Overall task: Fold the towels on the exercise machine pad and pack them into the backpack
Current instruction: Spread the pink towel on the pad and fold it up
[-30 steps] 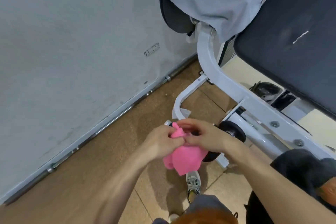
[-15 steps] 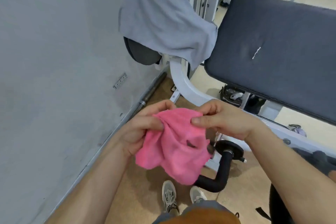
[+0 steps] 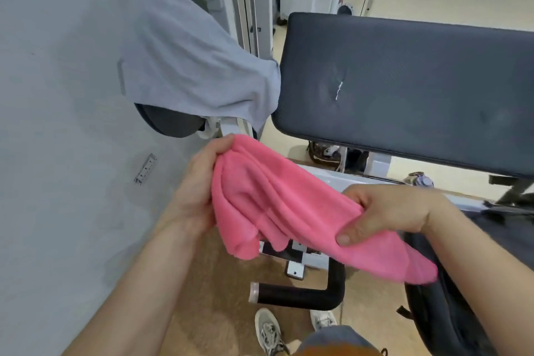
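Two hands hold the pink towel (image 3: 274, 205) bunched in the air just in front of the pad (image 3: 404, 89): the left hand (image 3: 199, 191) has its fingers curled round one end, the right hand (image 3: 387, 211) grips the other, whose tail droops toward the dark backpack (image 3: 462, 312) at lower right. To fold it well I would find two corners, shake the soft, fleecy cloth flat and lay it on the broad, smooth, padded top before halving it. A thin grey towel (image 3: 187, 61) hangs limp over a round cushion (image 3: 170, 124) beside it.

My left hand (image 3: 199, 189): at 9 o'clock, fingers curled, gripping pink towel (image 3: 274, 205). My right hand (image 3: 387, 212): at 3 o'clock, thumb pinching it.
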A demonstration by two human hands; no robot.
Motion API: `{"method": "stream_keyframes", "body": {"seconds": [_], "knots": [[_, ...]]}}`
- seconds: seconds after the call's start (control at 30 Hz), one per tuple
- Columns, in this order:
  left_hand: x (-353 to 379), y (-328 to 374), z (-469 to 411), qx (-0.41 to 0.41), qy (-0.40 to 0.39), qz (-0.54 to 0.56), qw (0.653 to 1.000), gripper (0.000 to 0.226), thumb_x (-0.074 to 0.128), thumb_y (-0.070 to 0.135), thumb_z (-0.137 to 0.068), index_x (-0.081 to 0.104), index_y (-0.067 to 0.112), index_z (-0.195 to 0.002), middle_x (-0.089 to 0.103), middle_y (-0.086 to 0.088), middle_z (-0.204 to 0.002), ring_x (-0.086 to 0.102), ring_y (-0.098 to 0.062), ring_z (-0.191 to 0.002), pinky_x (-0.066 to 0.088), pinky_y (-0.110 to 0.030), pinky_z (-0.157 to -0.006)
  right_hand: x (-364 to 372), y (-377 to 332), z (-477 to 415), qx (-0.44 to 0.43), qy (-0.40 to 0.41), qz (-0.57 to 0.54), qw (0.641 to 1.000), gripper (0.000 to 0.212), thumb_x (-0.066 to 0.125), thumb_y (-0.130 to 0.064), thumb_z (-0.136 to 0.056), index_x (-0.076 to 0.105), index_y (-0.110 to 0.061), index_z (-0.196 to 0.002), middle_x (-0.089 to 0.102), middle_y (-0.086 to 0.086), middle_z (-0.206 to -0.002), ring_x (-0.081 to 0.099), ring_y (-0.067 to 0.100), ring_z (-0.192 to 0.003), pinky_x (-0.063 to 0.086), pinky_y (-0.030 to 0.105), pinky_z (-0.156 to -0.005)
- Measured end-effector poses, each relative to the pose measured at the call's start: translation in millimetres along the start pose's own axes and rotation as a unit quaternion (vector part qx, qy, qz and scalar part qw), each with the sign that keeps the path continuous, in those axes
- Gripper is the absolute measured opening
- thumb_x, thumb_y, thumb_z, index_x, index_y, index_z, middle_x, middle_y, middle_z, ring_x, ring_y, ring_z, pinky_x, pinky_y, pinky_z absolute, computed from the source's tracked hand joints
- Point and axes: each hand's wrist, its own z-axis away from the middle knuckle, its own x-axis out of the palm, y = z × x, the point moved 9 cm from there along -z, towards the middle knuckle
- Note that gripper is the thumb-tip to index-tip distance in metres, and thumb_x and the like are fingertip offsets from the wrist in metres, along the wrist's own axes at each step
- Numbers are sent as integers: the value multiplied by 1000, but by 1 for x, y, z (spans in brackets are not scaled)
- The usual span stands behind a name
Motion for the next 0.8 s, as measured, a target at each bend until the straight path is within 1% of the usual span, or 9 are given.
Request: {"method": "stream_keyframes", "body": {"seconds": [0.07,0.13,0.2,0.23,0.3,0.4,0.57,0.7,0.8], "knots": [[1,17,0,49,11,49,998,24,75,31,-59,57,17,-64,51,0,-67,53,-9,-67,46,-27,-74,-3,5,14,-27,-7,-58,998,5,75,-14,-78,76,-14,-82,74,2,-80,70,14,-71,55,23,-65],[3,27,5,82,-1,75,994,23,59,27,-78,67,13,-61,62,-3,-70,62,-13,-71,51,-23,-72,-21,-1,35,-113,35,-179,977,13,83,-23,-71,77,-13,-78,74,1,-76,70,11,-68,55,21,-62],[9,22,10,70,-21,52,996,36,48,27,-84,73,1,-83,70,-16,-94,68,-24,-89,55,-28,-78,-48,-10,62,-191,117,-282,933,23,86,-28,-62,77,-11,-74,72,4,-66,69,12,-59,54,19,-55],[8,18,8,67,-13,6,998,34,58,29,-75,69,-1,-90,65,-19,-102,65,-28,-90,53,-31,-79,-66,-10,77,-218,173,-320,906,22,83,-26,-61,76,-9,-71,69,6,-60,67,12,-53,52,18,-51],[15,11,8,70,11,-161,984,30,69,31,-55,59,12,-75,53,-10,-81,50,-19,-69,39,-31,-61,-99,-4,107,-238,269,-373,856,17,73,-27,-67,75,-11,-70,67,3,-59,65,10,-53,53,17,-52],[42,-26,4,9,10,-477,879,33,77,42,-59,64,14,-72,55,-1,-68,49,-11,-63,34,-27,-60,-134,16,149,-204,333,-411,824,24,59,-33,-82,73,-19,-69,66,-2,-64,66,11,-62,55,19,-60],[95,-77,-23,-32,-33,-622,782,34,79,39,-78,59,13,-67,53,7,-58,49,0,-51,36,-11,-49,-213,65,207,-125,449,-284,838,23,64,-36,-89,70,-17,-77,68,0,-70,65,14,-67,51,28,-71],[123,-57,-64,33,-27,-583,811,26,68,49,-77,69,23,-72,56,8,-65,51,-7,-65,37,-24,-60,-274,105,235,-23,527,-92,844,22,72,-37,-82,69,-15,-77,55,-5,-55,46,7,-43,38,19,-49],[142,-42,-114,109,0,-655,748,18,56,27,-96,68,17,-89,61,2,-79,53,-14,-75,40,-27,-65,-313,122,244,30,611,37,790,15,69,-29,-87,69,-15,-82,50,-4,-51,41,3,-29,31,16,-28]]}}
